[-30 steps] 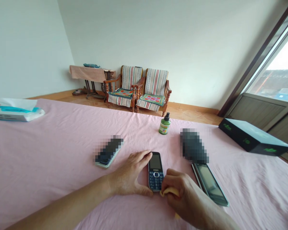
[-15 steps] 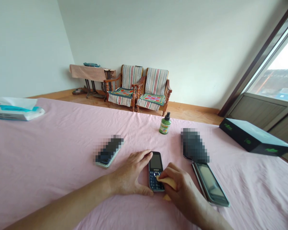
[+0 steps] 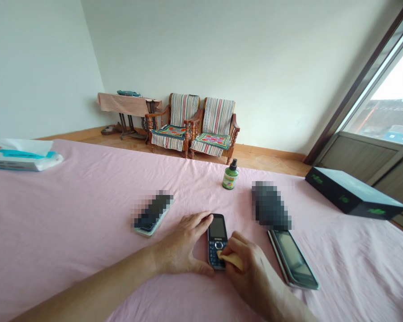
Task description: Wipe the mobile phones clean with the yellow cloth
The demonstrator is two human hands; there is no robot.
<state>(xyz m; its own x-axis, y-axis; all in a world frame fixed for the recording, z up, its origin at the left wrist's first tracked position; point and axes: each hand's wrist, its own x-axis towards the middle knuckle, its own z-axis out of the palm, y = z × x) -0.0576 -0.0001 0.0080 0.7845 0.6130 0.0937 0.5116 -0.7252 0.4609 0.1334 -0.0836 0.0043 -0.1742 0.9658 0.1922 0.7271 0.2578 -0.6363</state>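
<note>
Right hand point(image 3: 246, 264): fingers pinched together on the cloth, at the near right of the keypad phone.
Yellow cloth point(image 3: 234, 260): bunched, one tip on the keys; looks soft, light and limp, best gripped in a tight fold close to that tip.
Left hand point(image 3: 181, 243): thumb and fingers spread apart along the phone's left side, forefinger at the far left corner, thumb by the near left corner.
Keypad phone point(image 3: 218, 228): face up between the hands, flat on the pink sheet point(image 3: 87, 192); probably light and stiff, its casing likely smooth enough to slide on fabric (screen the likeliest part to scratch). Sound hold: the side edges, clear of screen and keys.
Left phone point(image 3: 157, 213): to the left beyond the left hand, partly blurred out.
Right phone point(image 3: 296, 256): right of the right hand, screen up, touching a slim edge of something beside it.
Dark object point(image 3: 272, 206): just far of the right phone, blurred out, identity unclear.
Spray bottle point(image 3: 230, 177): green, upright, far of the keypad phone.
Black box point(image 3: 356, 192): far right.
Tissue pack point(image 3: 23, 161): far left.
</note>
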